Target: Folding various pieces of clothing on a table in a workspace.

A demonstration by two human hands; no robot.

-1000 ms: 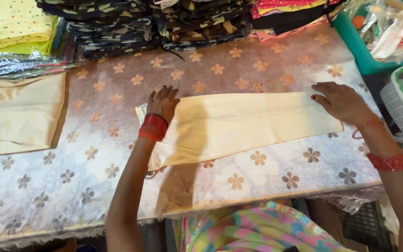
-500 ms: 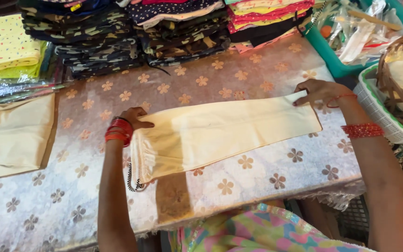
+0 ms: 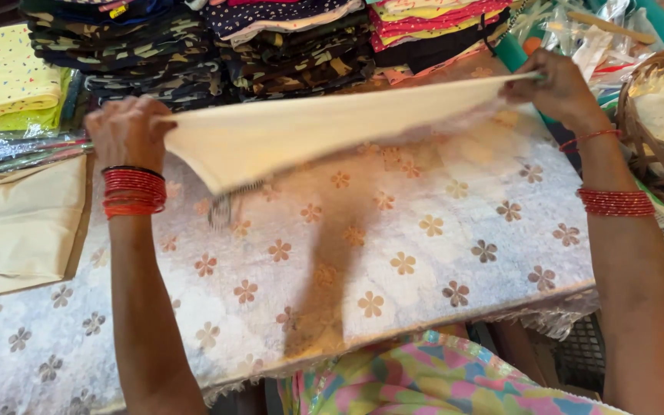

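Left hand (image 3: 128, 132) is closed in a fist on one end of a cream cloth (image 3: 309, 134); right hand (image 3: 555, 91) pinches the other end. The cloth is stretched between both hands, lifted off the counter (image 3: 393, 253), slightly blurred, casting a shadow on the surface below. Red bangles (image 3: 134, 192) sit on the left wrist, more red bangles (image 3: 615, 202) and a thin red thread on the right.

The counter is covered with a pale lacy cover with a brown and orange flower pattern, its fringe hanging at the near edge. A folded cream fabric piece (image 3: 21, 227) lies flat at the counter's left end. Behind the counter are stacks of folded dark patterned garments (image 3: 194, 54), a yellow dotted stack (image 3: 5, 73) at left and a pink and yellow stack (image 3: 432, 19) at right. Far right: a wicker basket (image 3: 655, 146) and clear plastic bags (image 3: 593, 38) in a teal bin. The person's multicoloured clothing (image 3: 424, 380) shows at the bottom.
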